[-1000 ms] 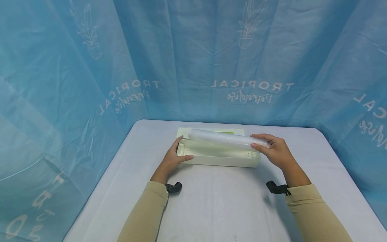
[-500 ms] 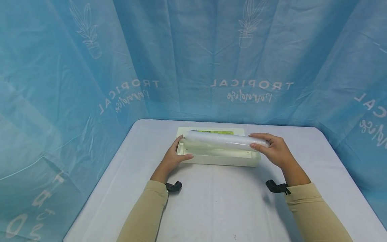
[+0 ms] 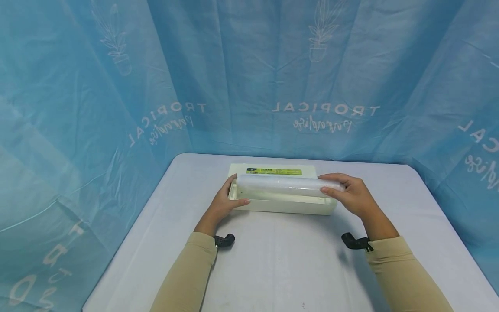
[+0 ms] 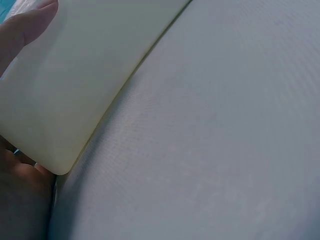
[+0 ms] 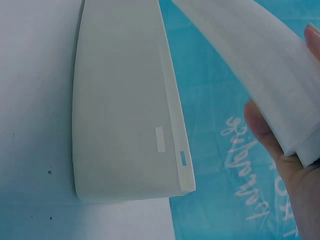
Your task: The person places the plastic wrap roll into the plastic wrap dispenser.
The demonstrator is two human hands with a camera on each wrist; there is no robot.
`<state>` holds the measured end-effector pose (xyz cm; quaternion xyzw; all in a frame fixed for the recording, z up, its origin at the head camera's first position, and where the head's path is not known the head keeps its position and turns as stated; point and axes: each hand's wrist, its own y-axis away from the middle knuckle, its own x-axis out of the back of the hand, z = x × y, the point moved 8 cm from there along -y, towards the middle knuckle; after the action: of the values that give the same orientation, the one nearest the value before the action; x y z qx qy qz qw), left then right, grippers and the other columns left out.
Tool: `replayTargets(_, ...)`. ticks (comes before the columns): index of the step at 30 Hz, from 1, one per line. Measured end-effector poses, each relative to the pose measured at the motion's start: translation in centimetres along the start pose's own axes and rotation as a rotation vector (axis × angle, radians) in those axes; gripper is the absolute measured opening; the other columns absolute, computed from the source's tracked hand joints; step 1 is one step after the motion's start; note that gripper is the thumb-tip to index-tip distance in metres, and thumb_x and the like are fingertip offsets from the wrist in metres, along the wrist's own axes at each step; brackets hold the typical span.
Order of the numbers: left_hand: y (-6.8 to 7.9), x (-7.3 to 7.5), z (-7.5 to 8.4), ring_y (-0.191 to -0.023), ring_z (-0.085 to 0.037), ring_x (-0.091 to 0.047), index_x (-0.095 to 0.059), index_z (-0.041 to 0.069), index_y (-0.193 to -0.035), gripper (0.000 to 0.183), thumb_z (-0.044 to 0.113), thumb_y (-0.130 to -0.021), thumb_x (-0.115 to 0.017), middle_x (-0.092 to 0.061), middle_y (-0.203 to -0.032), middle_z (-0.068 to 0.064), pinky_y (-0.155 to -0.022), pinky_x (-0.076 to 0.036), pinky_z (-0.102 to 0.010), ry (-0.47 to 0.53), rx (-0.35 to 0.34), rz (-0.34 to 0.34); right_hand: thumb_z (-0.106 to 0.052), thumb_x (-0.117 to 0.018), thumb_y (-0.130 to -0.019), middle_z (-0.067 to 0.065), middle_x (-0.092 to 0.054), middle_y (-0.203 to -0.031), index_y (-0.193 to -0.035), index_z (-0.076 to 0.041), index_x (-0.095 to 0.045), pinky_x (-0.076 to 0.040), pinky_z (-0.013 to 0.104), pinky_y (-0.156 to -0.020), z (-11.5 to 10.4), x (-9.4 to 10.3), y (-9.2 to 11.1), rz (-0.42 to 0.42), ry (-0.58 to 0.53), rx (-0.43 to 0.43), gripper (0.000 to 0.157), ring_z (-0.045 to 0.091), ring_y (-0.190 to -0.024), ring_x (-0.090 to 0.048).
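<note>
A white roll of plastic wrap [image 3: 280, 184] lies lengthwise over the pale cream dispenser box [image 3: 288, 207], its left end low at the box's left end. My right hand [image 3: 351, 195] grips the roll's right end between thumb and fingers; in the right wrist view that end of the roll [image 5: 265, 60] is held above and apart from the box [image 5: 120, 100]. At the box's left end, my left hand [image 3: 220, 207] holds it, thumb on the front wall, fingers at the back. Close up, that thumb [image 4: 30, 30] presses the smooth front wall. The box's interior is partly hidden.
Behind the box, its raised lid [image 3: 238, 170] bears a yellow-green label [image 3: 274, 171]. A white cloth covers the table [image 3: 273, 260]. Blue printed curtains [image 3: 249, 86] hang round the back and sides.
The roll has come down and slightly left and nearer, its left end dropping towards the box's left end. More of the label shows. My left hand has stayed on the box.
</note>
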<state>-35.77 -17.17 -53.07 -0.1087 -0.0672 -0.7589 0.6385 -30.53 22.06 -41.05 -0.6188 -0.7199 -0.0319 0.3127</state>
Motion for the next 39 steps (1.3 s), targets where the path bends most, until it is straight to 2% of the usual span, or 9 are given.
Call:
replayTargets(10,0.1,-0.2,0.4,-0.129,-0.03,-0.054,-0.026,0.025,-0.169,0.115,0.027,-0.079,-0.097,-0.049,-0.152,-0.007,-0.107,-0.046,-0.051,0.02,-0.012,-0.012,-0.015,-0.081,-0.096,0.012,-0.066,-0.137,-0.131,-0.01,-0.076,-0.054,0.019,-0.08,-0.1,-0.5,-0.2,-0.022,0.003,0.015,0.036,0.02,-0.111,-0.065)
replayTargets(19,0.0,-0.2,0.3,-0.128,-0.03,-0.054,-0.026,0.025,-0.169,0.111,0.022,-0.082,-0.095,-0.048,-0.153,-0.006,-0.103,-0.048,-0.048,0.038,-0.007,-0.02,-0.017,-0.082,-0.096,0.013,-0.066,-0.137,-0.131,-0.009,-0.076,-0.054,0.019,-0.081,0.1,-1.0,-0.4,-0.044,-0.017,-0.004,0.036,0.028,-0.114,-0.064)
replayTargets(26,0.1,-0.1,0.3,-0.13,-0.031,-0.053,-0.027,0.025,-0.168,0.11,0.023,-0.082,-0.095,-0.047,-0.154,-0.006,-0.106,-0.046,-0.051,0.04,-0.013,-0.021,-0.018,-0.082,-0.096,0.014,-0.065,-0.138,-0.129,-0.01,-0.077,-0.054,0.02,-0.082,0.3,-1.3,-0.7,-0.054,-0.027,0.0,0.034,0.031,-0.117,-0.063)
replayTargets(39,0.0,-0.1,0.0,-0.135,-0.03,-0.05,-0.027,0.027,-0.169,0.118,0.035,-0.076,-0.099,-0.043,-0.159,-0.002,-0.11,-0.044,-0.053,0.021,-0.017,-0.009,-0.02,-0.083,-0.096,0.015,-0.065,-0.138,-0.128,-0.01,-0.077,-0.055,0.023,-0.081,0.6,-1.9,-0.8,-0.066,-0.025,-0.023,0.035,0.032,-0.115,-0.063)
